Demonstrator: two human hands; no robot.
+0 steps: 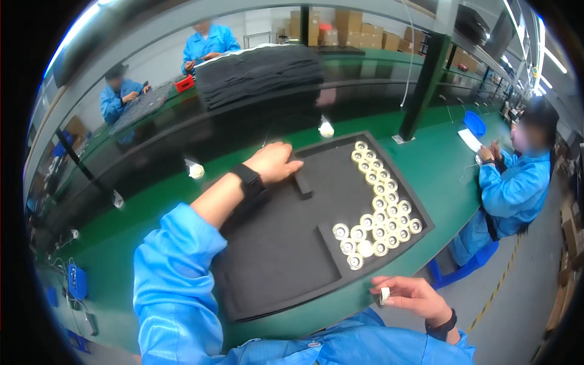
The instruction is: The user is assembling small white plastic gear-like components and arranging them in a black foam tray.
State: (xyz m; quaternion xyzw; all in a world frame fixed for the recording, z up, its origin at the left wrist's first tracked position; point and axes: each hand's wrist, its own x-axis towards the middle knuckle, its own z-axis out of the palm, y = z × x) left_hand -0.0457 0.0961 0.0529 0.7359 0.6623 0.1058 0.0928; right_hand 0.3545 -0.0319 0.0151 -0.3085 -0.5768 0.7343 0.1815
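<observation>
A black foam tray (277,261) lies on the green bench in front of me. Small cream-white gears (380,217) stand packed in rows along its right side. My left hand (272,162), with a black band at the wrist, reaches over the tray's far left edge. Its fingers curl down and their tips are hidden; the thumb lies close to a black foam strip (303,184). Off the tray's near right corner, my right hand (413,298) pinches one white gear (384,296) between thumb and fingers.
Behind the tray stand two small white bulb-like parts (326,128) on the bench. A dark post (423,88) rises at the far right of the tray. A person in blue (517,182) sits working at the right; two more work across the bench beside stacked black sheets (261,73).
</observation>
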